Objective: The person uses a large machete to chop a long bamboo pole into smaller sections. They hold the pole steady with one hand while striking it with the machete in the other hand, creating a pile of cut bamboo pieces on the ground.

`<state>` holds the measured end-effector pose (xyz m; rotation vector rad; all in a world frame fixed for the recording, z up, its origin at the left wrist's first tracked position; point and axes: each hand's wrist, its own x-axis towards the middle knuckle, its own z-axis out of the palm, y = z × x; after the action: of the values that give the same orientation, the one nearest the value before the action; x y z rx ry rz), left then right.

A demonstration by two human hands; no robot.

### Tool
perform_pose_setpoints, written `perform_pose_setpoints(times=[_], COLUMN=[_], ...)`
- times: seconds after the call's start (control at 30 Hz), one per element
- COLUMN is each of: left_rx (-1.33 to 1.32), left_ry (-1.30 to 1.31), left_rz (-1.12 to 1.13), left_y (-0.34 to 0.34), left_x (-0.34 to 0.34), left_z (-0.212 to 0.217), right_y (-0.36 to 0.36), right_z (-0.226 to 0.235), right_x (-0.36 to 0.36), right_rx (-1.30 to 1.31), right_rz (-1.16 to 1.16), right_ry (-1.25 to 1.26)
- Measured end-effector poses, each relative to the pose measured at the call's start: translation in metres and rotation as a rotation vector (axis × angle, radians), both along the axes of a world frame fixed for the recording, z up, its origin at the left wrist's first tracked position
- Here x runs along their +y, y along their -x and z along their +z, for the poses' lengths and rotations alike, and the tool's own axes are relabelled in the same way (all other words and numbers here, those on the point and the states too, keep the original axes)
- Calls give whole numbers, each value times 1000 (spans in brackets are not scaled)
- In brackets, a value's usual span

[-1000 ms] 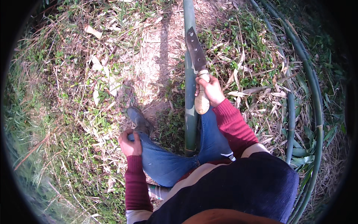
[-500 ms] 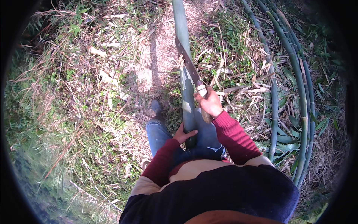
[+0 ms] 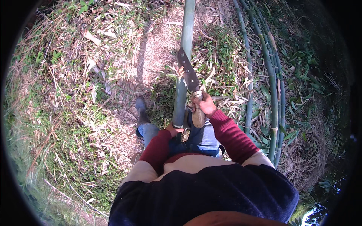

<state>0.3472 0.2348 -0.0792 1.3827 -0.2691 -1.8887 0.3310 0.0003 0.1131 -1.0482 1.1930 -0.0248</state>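
Observation:
A thick green bamboo pole (image 3: 181,100) runs from the far edge of the view toward my body, its cut end near my lap. Around that end my left hand (image 3: 174,130) is closed, partly hidden by the pole. In my right hand (image 3: 204,104) is the pale wooden handle of a machete (image 3: 189,73). Its dark blade has several holes along it and lies across the pole, its tip reaching the pole's left side. Beside the blade, the bamboo has a splintered notch (image 3: 180,71). Whether the blade touches the bamboo I cannot tell.
Several long bamboo poles (image 3: 272,86) lie along the right side. Dry leaves and husks (image 3: 113,120) and low green plants cover the ground. My booted foot (image 3: 140,104) is left of the pole, with a pale husk (image 3: 92,37) farther off.
My left hand has gone from the pole's side to its near end, which has swung left. The machete has turned to show more of its flat side and come slightly nearer my body.

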Motion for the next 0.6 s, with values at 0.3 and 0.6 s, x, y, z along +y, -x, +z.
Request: perform_pose_setpoints(times=[0.3, 0.6], left_rx=[-281, -577], left_ry=[-172, -643], left_rz=[-61, 778], left_y=[-54, -100], left_x=[-16, 123], left_z=[36, 94], right_y=[-6, -91], right_z=[-22, 18], right_x=[-85, -263], right_rx=[158, 107], right_rz=[475, 269], right_ry=[172, 498])
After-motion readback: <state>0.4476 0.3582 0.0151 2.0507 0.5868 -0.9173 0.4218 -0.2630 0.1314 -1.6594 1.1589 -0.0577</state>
